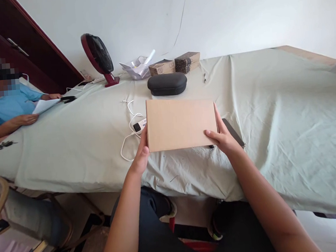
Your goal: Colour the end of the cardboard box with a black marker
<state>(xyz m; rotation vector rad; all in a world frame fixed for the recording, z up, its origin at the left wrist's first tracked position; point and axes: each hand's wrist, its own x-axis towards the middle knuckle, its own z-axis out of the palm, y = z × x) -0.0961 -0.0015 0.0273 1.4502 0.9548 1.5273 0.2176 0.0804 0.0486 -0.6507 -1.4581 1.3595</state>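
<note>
Between my two hands I hold a plain brown cardboard box [181, 123] over the front part of the table. My left hand [141, 153] presses against its left side, most fingers hidden behind that edge. My right hand [221, 135] grips the right side, thumb on the near face and fingers along the edge. Just behind the box lies a black zippered hard case [167, 84]. A white power strip [142, 124] with a black plug and white cable sits by my left hand. Partly hidden by my right hand is a dark flat object [233, 132].
A pale green cloth [286, 112] covers the table. Along the wall stand a red and black fan [98, 55], a clear plastic basket [137, 70] and two patterned boxes [188, 62]. At the left, a person in a blue shirt [6, 109] holds papers. A chair [32, 214] stands front left.
</note>
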